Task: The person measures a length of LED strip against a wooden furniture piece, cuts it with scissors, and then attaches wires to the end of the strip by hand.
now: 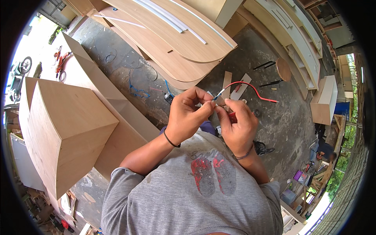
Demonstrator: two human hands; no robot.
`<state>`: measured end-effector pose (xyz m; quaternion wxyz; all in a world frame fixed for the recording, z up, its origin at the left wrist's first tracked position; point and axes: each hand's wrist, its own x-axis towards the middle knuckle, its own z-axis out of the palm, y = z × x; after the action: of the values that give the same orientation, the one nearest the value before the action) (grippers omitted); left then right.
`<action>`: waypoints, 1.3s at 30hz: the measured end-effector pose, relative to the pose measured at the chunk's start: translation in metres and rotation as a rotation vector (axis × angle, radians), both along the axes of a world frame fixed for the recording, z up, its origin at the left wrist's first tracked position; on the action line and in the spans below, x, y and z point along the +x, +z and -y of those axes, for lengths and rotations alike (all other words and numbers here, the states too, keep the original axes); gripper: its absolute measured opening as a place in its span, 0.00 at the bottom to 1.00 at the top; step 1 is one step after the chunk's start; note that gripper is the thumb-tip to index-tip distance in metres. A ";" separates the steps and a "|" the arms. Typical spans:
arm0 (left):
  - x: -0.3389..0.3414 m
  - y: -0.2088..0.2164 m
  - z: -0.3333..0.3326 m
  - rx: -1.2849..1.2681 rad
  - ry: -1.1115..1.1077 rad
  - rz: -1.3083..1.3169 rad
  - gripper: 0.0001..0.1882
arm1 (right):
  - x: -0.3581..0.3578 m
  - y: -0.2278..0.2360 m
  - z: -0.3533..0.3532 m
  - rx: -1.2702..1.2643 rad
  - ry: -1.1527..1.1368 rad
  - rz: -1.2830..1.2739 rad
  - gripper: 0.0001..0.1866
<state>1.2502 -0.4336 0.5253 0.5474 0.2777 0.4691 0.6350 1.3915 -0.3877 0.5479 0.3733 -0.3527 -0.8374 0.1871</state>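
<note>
In front of my chest, both hands are raised close together with their fingertips nearly meeting. My left hand (185,116) is closed in a pinch on the thin bluish end of a red cable (254,89). White shows on the cable just beyond those fingertips, and its red length arcs away to the right, ending free in the air. My right hand (242,124) is closed too, thumb and forefinger pinching beside the left fingertips; what lies between them is too small to name. Something red (232,116) shows under its curled fingers, mostly hidden.
Ahead stands a long wooden counter (184,64) with white strips (164,17) on top. Large plywood cabinets (74,137) fill the left. A round stool (283,69), loose boards (239,87) and blue cord (138,92) are on the grey floor. Shelving (291,37) stands at far right.
</note>
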 end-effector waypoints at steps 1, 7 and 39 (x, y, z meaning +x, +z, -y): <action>0.000 0.000 0.000 0.001 -0.002 0.006 0.04 | 0.000 -0.001 0.000 0.000 0.001 0.000 0.14; -0.004 -0.003 0.004 -0.050 -0.063 0.098 0.03 | 0.009 -0.004 -0.007 -0.096 -0.163 -0.140 0.11; 0.005 -0.002 0.008 0.430 0.081 -0.846 0.13 | -0.005 0.003 -0.010 -0.020 0.051 -0.132 0.21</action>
<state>1.2557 -0.4413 0.5232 0.2133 0.6005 0.5190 0.5697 1.3868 -0.3779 0.5511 0.4192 -0.3218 -0.8178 0.2279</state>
